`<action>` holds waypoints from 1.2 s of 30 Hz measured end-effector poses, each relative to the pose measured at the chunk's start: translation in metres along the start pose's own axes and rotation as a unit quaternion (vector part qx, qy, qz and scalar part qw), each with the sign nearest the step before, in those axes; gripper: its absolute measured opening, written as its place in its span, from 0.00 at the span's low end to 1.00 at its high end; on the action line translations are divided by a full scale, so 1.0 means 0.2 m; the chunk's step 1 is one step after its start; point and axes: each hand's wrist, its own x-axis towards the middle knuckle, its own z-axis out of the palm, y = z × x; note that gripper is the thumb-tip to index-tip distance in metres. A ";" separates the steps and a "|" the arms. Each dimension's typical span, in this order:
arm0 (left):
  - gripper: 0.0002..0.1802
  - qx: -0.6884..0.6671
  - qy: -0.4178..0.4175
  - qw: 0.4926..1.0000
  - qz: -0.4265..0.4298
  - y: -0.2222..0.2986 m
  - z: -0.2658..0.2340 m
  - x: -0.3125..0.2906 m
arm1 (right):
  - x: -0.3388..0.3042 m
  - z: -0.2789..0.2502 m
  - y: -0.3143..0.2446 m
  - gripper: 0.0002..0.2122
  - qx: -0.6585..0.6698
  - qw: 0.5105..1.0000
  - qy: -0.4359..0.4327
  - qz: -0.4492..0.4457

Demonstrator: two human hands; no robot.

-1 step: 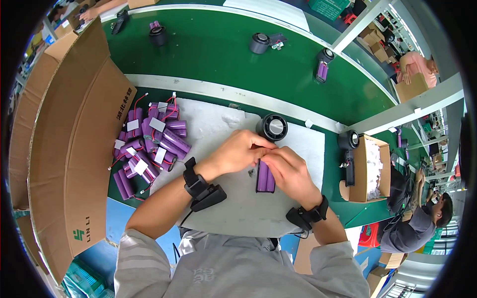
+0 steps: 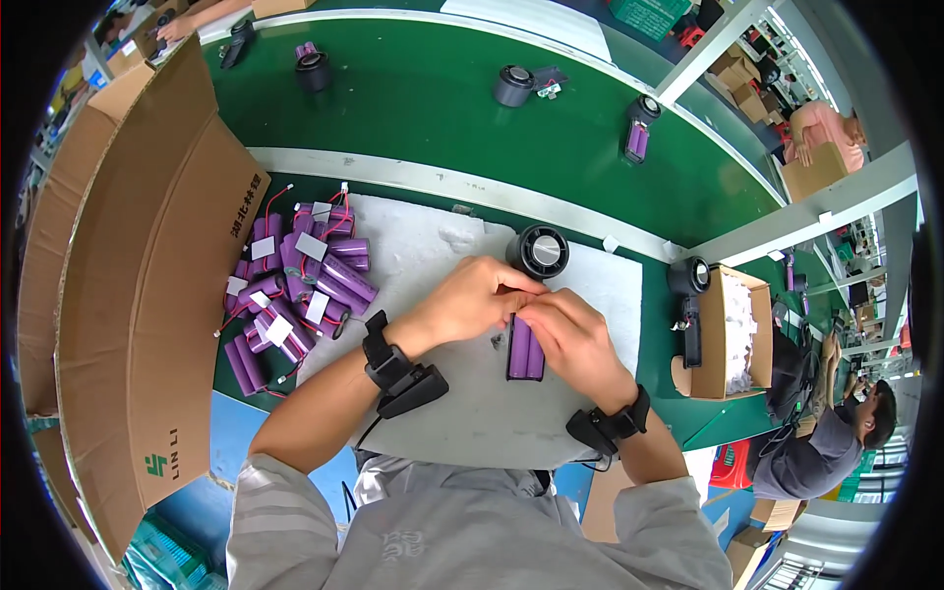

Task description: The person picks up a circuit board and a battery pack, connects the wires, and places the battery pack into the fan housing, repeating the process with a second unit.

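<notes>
In front of me on the white foam sheet (image 2: 433, 413) lies a black device with a round fan-like head (image 2: 543, 253) and a narrow housing that holds a purple two-cell battery pack (image 2: 525, 352). My left hand (image 2: 480, 298) and my right hand (image 2: 575, 334) meet between the round head and the pack. The fingertips of both are pinched together there. Whatever they hold is small and hidden by the fingers. The right hand's fingers rest close beside the pack's upper end.
To the left lies a heap of purple battery packs (image 2: 344, 285) with red wires and white pads, beside a tall cardboard box (image 2: 147, 295). A similar black device (image 2: 691, 305) and a small open carton (image 2: 708, 354) stand at right. More devices sit on the green bench (image 2: 423, 108) beyond a pale rail.
</notes>
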 end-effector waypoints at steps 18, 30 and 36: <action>0.12 -0.012 -0.002 1.000 -0.007 -0.01 0.01 -0.03 | -0.03 -0.03 -0.04 0.06 0.070 0.983 -0.074 0.154; 0.12 -0.017 0.004 1.000 -0.015 -0.02 0.01 -0.02 | -0.05 -0.11 -0.13 0.17 -0.070 0.987 -0.146 0.014; 0.12 -0.008 0.011 1.000 -0.009 0.00 0.01 -0.03 | -0.09 -0.12 -0.17 0.28 -0.095 0.979 -0.177 0.024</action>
